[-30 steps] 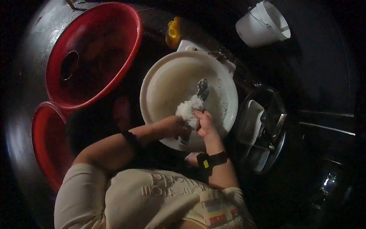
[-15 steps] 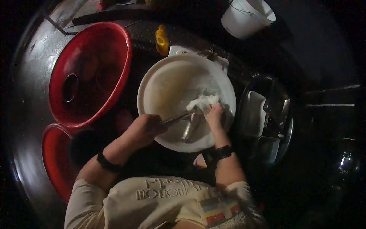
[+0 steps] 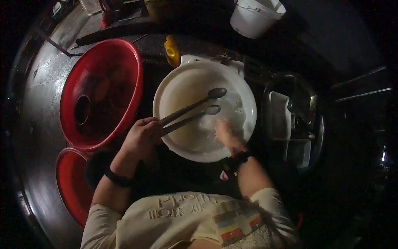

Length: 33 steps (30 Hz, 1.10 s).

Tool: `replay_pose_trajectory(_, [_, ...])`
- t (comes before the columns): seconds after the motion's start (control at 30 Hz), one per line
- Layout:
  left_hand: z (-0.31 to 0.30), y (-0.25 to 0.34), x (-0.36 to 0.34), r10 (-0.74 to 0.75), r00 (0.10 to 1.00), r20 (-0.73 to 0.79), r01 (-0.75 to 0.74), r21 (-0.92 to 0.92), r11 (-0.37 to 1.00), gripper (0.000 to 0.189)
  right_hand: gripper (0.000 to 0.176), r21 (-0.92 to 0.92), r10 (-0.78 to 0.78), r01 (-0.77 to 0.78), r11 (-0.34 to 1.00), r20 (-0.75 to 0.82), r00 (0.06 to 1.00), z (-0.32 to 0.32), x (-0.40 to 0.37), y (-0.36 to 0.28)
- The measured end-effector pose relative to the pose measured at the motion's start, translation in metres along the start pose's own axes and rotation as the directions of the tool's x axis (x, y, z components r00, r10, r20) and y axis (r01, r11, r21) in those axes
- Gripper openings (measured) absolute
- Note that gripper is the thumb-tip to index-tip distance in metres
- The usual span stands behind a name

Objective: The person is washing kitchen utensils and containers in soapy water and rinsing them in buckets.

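Note:
My left hand (image 3: 146, 133) is closed round the handle end of metal tongs (image 3: 186, 111). Their two rounded tips stand apart over a wide white basin (image 3: 158, 97) of cloudy, sudsy water. My right hand (image 3: 224, 132) reaches into the water near the basin's right side, below the tong tips. Its fingers are blurred and partly under the suds, so what they hold, if anything, is hidden. The white scrubbing cloth is not visible in this view.
A large red tub (image 3: 139, 79) with dim round items inside stands at left, a second red tub (image 3: 70, 182) below it. A yellow bottle (image 3: 172, 52) and white bucket (image 3: 253, 20) lie beyond the basin. At right, a dark tub (image 3: 317, 137) holds white containers (image 3: 278, 118).
The tongs' arms have spread and swung up over the basin, tips now apart. My right hand has dropped lower, and the white bundle it touched is out of sight.

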<state>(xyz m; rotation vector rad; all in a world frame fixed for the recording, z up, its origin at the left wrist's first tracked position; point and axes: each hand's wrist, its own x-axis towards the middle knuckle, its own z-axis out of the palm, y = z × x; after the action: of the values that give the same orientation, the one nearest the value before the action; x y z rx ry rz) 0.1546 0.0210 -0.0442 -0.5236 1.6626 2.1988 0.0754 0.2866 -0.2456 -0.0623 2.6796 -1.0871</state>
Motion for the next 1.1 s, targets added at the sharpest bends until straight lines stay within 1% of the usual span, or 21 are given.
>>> replay_pose_trajectory(0.03, [0.002,-0.003,0.002,-0.040,0.999,0.018,0.042,-0.085,0.995,0.018,0.019,0.078,0.129,-0.123,0.989,-0.075,0.989,-0.002,0.005,0.001])
replay_pose_trajectory(0.07, [0.003,-0.010,0.005,-0.024,1.000,-0.004,0.023,-0.090,0.996,0.018,0.021,0.204,0.340,-0.346,0.916,0.064,0.938,-0.008,0.013,0.005])
replay_pose_trajectory(0.1, [0.004,-0.018,0.009,-0.007,1.000,-0.026,0.005,-0.095,0.995,0.019,0.021,0.554,0.325,-0.322,0.768,0.097,0.941,-0.002,0.022,0.020])
replay_pose_trajectory(0.13, [0.005,-0.025,0.012,0.007,0.999,-0.050,-0.012,-0.100,0.995,0.020,0.022,0.821,0.297,-0.266,0.505,0.124,0.947,0.010,0.033,0.049])
replay_pose_trajectory(0.17, [0.007,-0.031,0.014,0.020,0.997,-0.070,-0.024,-0.056,0.998,0.022,0.022,0.968,0.260,-0.185,0.167,0.138,0.956,0.016,0.040,0.065])
replay_pose_trajectory(0.2, [0.009,-0.036,0.016,0.034,0.995,-0.090,-0.035,-0.010,0.999,0.023,0.024,0.948,0.158,-0.296,0.118,0.276,0.948,-0.032,0.012,-0.012])
replay_pose_trajectory(0.3, [0.021,-0.041,0.016,0.035,0.992,-0.120,-0.032,0.032,0.999,0.028,0.040,0.812,-0.003,-0.583,0.016,0.583,0.812,-0.039,0.006,-0.047])
replay_pose_trajectory(0.37, [0.026,-0.047,0.014,0.032,0.998,-0.058,-0.026,0.092,0.995,0.027,0.037,0.871,0.078,-0.475,0.127,0.468,0.880,-0.044,-0.019,-0.095])
replay_pose_trajectory(0.4, [0.025,-0.055,0.013,0.035,0.999,0.004,-0.036,0.153,0.988,0.024,0.033,0.889,0.022,-0.433,0.146,0.435,0.900,-0.018,-0.014,-0.078])
replay_pose_trajectory(0.43, [0.025,-0.063,0.013,0.036,0.997,0.066,-0.050,0.212,0.976,0.023,0.031,0.899,0.107,-0.421,0.124,0.410,0.906,-0.015,-0.014,-0.080])
replay_pose_trajectory(0.47, [0.031,-0.075,0.012,-0.007,1.000,0.027,0.006,0.041,0.999,0.025,0.028,0.908,0.190,-0.407,0.102,0.384,0.904,-0.013,-0.013,-0.081])
replay_pose_trajectory(0.5, [0.039,-0.078,0.008,-0.037,0.998,0.048,0.037,0.007,0.999,0.024,0.026,0.917,0.274,-0.392,0.080,0.358,0.893,-0.013,-0.012,-0.081])
replay_pose_trajectory(0.53, [0.048,-0.078,0.003,-0.066,0.995,0.070,0.068,-0.026,0.997,0.024,0.022,0.945,0.203,-0.323,0.043,0.308,0.929,-0.016,-0.005,-0.073])
replay_pose_trajectory(0.6, [0.057,-0.077,-0.003,-0.147,0.977,0.155,0.156,-0.049,0.987,0.025,0.019,0.973,0.274,-0.223,0.051,0.201,0.940,-0.018,0.000,-0.065])
replay_pose_trajectory(0.77, [0.058,-0.075,-0.010,-0.133,0.970,0.206,0.101,0.158,0.982,0.031,0.021,0.979,0.511,-0.155,0.135,0.065,0.857,-0.055,0.003,-0.071])
replay_pose_trajectory(0.8, [0.057,-0.073,-0.011,-0.148,0.963,0.226,0.109,0.179,0.978,0.031,0.022,0.941,0.507,-0.324,0.103,0.230,0.831,-0.059,0.011,-0.064])
replay_pose_trajectory(0.9, [0.056,-0.061,-0.009,-0.252,0.941,0.226,0.203,0.221,0.954,0.029,0.019,0.909,0.581,-0.299,0.292,0.080,0.810,-0.042,0.009,-0.060])
replay_pose_trajectory(0.93, [0.053,-0.060,-0.005,-0.266,0.927,0.265,0.192,0.273,0.943,0.025,0.038,0.946,0.442,-0.244,0.213,0.129,0.888,-0.035,-0.001,-0.075])
replay_pose_trajectory(0.97, [0.048,-0.060,-0.001,-0.282,0.911,0.301,0.181,0.322,0.929,0.023,0.033,0.795,0.506,-0.480,0.372,0.260,0.822,-0.041,-0.009,-0.083])
replay_pose_trajectory(1.03, [0.040,-0.072,0.007,-0.264,0.911,0.316,0.155,0.331,0.931,0.019,0.027,0.842,0.439,-0.399,0.363,0.224,0.870,0.005,-0.020,-0.083])
replay_pose_trajectory(1.1, [0.035,-0.087,0.016,-0.189,0.943,0.274,0.119,0.253,0.960,0.017,0.018,0.690,0.376,-0.495,0.528,0.333,0.865,0.017,-0.032,-0.086])
